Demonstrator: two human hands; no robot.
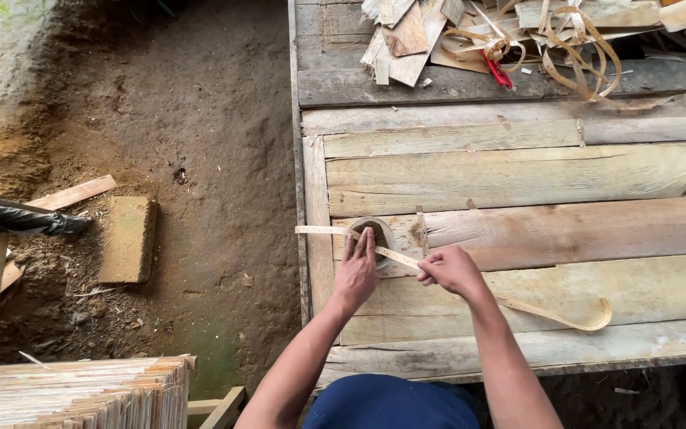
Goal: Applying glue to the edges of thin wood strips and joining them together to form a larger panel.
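Note:
A long thin strip of pale wood veneer (549,315) lies across a rough plank workbench (533,179), its right end curled up. My left hand (356,270) presses flat on the strip where it crosses a small round ring of the same veneer (388,229). My right hand (450,270) pinches the strip just right of the ring. The strip's left end (311,230) pokes past the bench's edge.
Scrap veneer pieces, curled strips (573,40) and a red-handled tool (499,71) are piled at the bench's far side. Left of the bench is bare dirt ground with a brick-like block (127,238). A stack of thin wood sheets (73,393) sits at lower left.

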